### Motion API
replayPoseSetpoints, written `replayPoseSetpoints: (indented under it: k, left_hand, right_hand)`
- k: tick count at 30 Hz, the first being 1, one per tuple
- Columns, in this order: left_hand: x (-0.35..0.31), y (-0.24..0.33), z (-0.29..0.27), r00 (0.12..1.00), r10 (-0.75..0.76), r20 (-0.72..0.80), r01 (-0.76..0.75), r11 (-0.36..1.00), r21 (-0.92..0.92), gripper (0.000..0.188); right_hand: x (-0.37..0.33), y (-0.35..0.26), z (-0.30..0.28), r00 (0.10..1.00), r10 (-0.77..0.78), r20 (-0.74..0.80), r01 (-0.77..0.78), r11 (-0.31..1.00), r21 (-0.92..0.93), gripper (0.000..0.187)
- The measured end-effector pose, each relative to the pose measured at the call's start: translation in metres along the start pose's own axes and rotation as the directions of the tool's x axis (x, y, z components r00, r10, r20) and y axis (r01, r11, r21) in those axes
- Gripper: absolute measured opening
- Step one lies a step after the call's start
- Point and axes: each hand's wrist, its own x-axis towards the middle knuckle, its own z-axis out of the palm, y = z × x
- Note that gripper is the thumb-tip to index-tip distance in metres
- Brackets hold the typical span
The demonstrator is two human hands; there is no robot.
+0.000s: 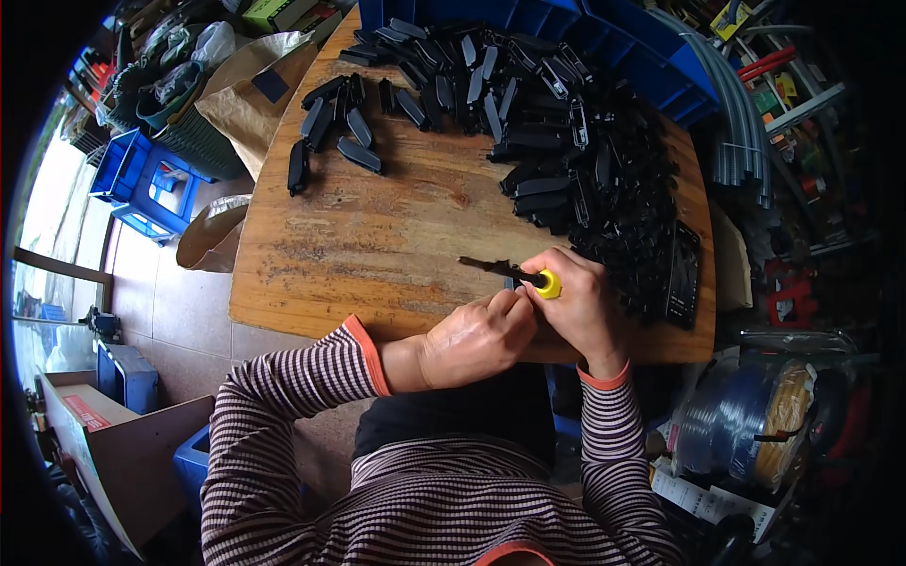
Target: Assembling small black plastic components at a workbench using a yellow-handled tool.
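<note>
Near the front edge of the wooden table (349, 245), my two hands meet. My right hand (587, 307) is wrapped round a yellow-handled tool (549, 284), whose dark, narrow shaft points left over the wood. Against it, my left hand (483, 332) is closed, its fingertips pinched together. A bit of a dark part shows between the hands, but the fingers mostly hide it. Across the far and right side of the table spreads a big heap of black plastic parts (543, 141), long and slightly bent. A few similar parts (359, 154) lie apart at the far left.
A dark phone-like slab (681, 275) lies by the table's right edge. Behind the heap stands a blue plastic bin (651, 57). Grey tubes (741, 141) and a wire reel (741, 415) are to the right; a blue crate (142, 184) and cardboard box (142, 443) are on the left.
</note>
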Motion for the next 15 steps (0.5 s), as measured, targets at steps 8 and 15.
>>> replayPoseSetpoints:
  k: [8, 15]
  left_hand:
    - [-0.017, 0.0, -0.003, 0.997, 0.069, -0.027, -0.066, 0.993, 0.098, 0.047]
    - [-0.016, -0.007, 0.001, 0.999, 0.027, -0.022, -0.026, 0.999, 0.036, 0.052]
  right_hand:
    - [0.017, 0.005, -0.011, 0.951, -0.019, 0.308, 0.016, 1.0, 0.015, 0.012]
    - [0.031, 0.003, -0.02, 0.903, 0.001, 0.429, 0.001, 1.0, -0.004, 0.019]
